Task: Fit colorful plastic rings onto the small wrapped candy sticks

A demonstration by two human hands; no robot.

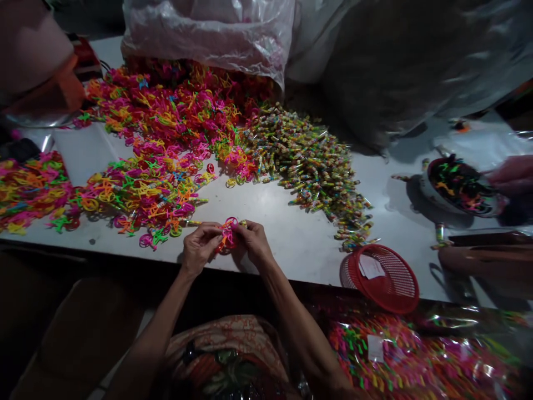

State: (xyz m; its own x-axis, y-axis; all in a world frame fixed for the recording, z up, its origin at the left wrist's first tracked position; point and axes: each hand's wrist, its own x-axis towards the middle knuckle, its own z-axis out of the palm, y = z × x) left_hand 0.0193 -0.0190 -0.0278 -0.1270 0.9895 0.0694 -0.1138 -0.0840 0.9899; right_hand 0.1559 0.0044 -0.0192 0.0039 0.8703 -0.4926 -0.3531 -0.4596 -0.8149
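Both my hands meet at the near edge of a white table. My left hand and my right hand are closed, pinching between them a small bunch of bright plastic toy pieces, pink and orange. A big heap of the same neon plastic pieces spreads across the table beyond my hands. To its right lies a pile of small wrapped candies.
A red mesh basket with a paper slip lies tipped at the table's near right edge. Another person's hand holds a white bowl of pieces at right. Clear plastic bags stand at the back. A filled bag lies below right.
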